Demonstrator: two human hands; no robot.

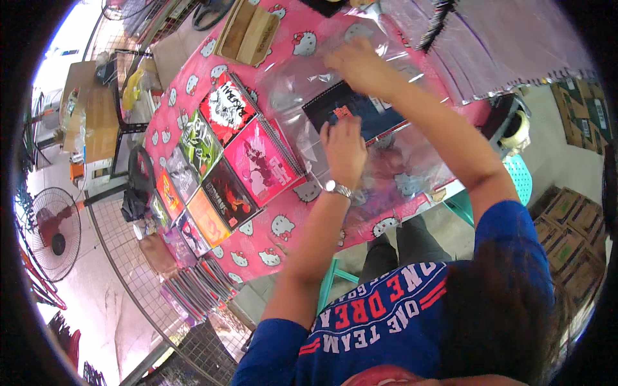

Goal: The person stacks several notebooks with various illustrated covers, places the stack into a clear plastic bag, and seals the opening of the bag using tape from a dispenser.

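A dark-covered spiral notebook (385,126) lies on clear plastic film (288,96) spread over the pink patterned table. My left hand (346,147), with a metal watch at its wrist, rests on the notebook's near left part, fingers stretched out. Beyond the notebook, my right hand (362,66) has its fingers bent down on the far part of the film and appears to pinch it. The fingertips there are partly blurred. Left of the film lie rows of colourful spiral notebooks (261,161) in pink, red, green, black and orange.
A wooden block-like holder (248,33) stands at the table's far left. More clear plastic sheeting (508,45) covers the far right. Stacked notebooks (199,289) sit by the left edge. A fan (56,235), a green stool (518,177) and cardboard boxes (573,225) stand around the table.
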